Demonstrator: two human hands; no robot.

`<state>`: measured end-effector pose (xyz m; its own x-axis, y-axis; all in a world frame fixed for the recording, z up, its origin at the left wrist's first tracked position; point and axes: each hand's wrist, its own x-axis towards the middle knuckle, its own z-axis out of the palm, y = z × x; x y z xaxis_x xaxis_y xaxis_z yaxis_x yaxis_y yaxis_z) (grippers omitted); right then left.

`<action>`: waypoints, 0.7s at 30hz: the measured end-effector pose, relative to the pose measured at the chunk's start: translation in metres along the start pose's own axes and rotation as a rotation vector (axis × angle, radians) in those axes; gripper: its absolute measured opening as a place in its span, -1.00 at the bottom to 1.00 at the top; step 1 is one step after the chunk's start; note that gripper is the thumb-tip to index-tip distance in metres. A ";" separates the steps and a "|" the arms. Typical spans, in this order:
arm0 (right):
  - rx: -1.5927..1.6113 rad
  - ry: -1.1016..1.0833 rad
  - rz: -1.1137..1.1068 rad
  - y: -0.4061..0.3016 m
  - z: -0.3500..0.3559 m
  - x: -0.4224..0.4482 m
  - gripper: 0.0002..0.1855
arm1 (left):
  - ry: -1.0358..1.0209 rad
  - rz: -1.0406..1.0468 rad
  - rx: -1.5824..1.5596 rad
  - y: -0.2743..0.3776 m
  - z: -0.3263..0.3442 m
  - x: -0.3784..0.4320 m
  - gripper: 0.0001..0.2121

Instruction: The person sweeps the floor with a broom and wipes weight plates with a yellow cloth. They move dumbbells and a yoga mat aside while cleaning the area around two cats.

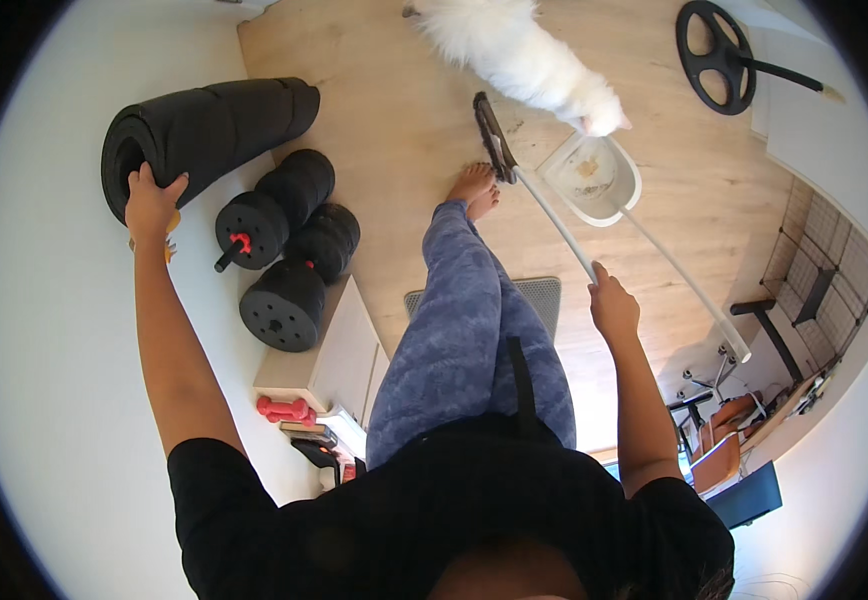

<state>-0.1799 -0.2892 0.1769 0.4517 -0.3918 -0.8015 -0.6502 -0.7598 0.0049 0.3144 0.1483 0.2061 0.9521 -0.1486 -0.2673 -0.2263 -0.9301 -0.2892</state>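
My left hand (153, 202) grips the near end of a rolled black exercise mat (231, 124), its fingers at the opening of the roll, beside the wall. My right hand (614, 304) is closed around the white handle of a broom (494, 139), whose dark-bristled head rests on the floor by my bare feet. Right of the broom lies a white long-handled dustpan (595, 176) with some debris in it. Bits of dirt lie on the wood floor between broom and dustpan. A white long-haired cat (524, 60) lowers its head to the dustpan's edge.
Black dumbbells (280, 307) stand at left by a wooden cabinet (344, 352), with small red dumbbells (286, 410) nearby. A grey mat (543, 296) lies under my legs. At right are a black round-based stand (719, 56), a wire grid panel (824, 270) and a brown chair (719, 457).
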 end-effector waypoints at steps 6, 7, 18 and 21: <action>0.093 0.040 0.045 -0.009 0.007 -0.003 -0.58 | 0.010 -0.011 0.035 0.004 0.002 -0.003 -0.28; 0.114 0.087 0.040 -0.006 0.013 -0.003 -0.55 | 0.014 -0.011 0.037 0.002 0.001 -0.002 -0.28; 0.105 -0.022 -0.093 -0.027 -0.008 0.001 -0.52 | 0.035 -0.009 0.054 0.008 -0.004 -0.003 -0.30; 0.123 -0.062 -0.150 -0.052 -0.002 0.020 -0.50 | 0.026 -0.017 0.041 0.010 -0.007 -0.005 -0.31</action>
<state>-0.1356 -0.2585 0.1621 0.5134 -0.2434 -0.8229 -0.6500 -0.7364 -0.1877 0.3085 0.1375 0.2110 0.9606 -0.1421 -0.2387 -0.2180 -0.9182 -0.3308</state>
